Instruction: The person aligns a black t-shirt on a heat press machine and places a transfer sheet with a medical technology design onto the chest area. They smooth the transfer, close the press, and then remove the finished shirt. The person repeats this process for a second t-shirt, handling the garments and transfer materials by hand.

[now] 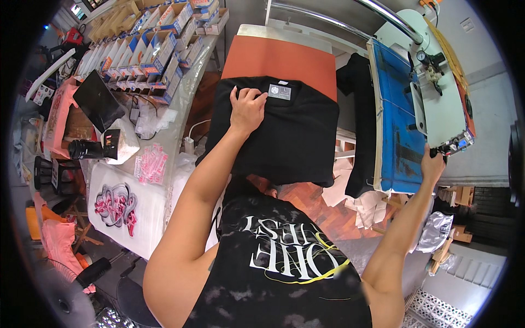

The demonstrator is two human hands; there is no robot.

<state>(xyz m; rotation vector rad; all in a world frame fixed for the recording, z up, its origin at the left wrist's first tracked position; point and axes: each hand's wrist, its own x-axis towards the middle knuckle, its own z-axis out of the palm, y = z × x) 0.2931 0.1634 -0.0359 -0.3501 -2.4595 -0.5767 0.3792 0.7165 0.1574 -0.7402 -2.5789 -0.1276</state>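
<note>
A black T-shirt (298, 136) lies over the orange pad (279, 57) of a press, its collar toward the far side. Inside the neck is a grey printed label patch (280, 92). My left hand (249, 112) rests on the shirt just left of that patch, fingers apart and touching the cloth. On the right, my right hand (432, 167) is closed round a black handle (437, 153) at the end of the press's pale arm (443, 109). The blue heat platen cover (396, 120) stands swung out to the right of the shirt.
Left is a plastic-covered table with a printed transfer sheet (116, 202), pink slips (151, 164), a dark screen (98, 101) and cardboard file boxes (158, 52). Black cloth (363, 126) hangs between the pad and the platen. Pale sheets (366, 208) lie low near the floor.
</note>
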